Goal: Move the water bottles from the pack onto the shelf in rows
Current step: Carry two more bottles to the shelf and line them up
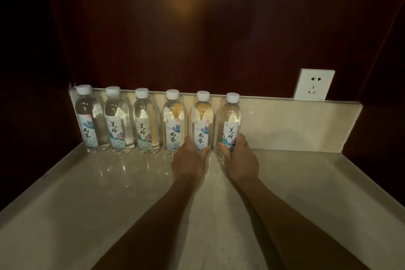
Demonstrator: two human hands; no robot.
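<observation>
Several clear water bottles with white caps and pale printed labels stand upright in one row along the back of the beige stone shelf (87,182). My left hand (189,160) grips the base of the fifth bottle (202,116). My right hand (240,158) grips the base of the sixth bottle (229,118), the rightmost in the row. Both held bottles stand on the shelf, close side by side. The leftmost bottle (87,116) sits in the back left corner. No pack is in view.
A low stone backsplash (295,123) runs behind the row. A white wall socket (313,84) sits above it at the right. Dark wooden walls close in the shelf at the back and on both sides. Bare shelf lies right of the sixth bottle.
</observation>
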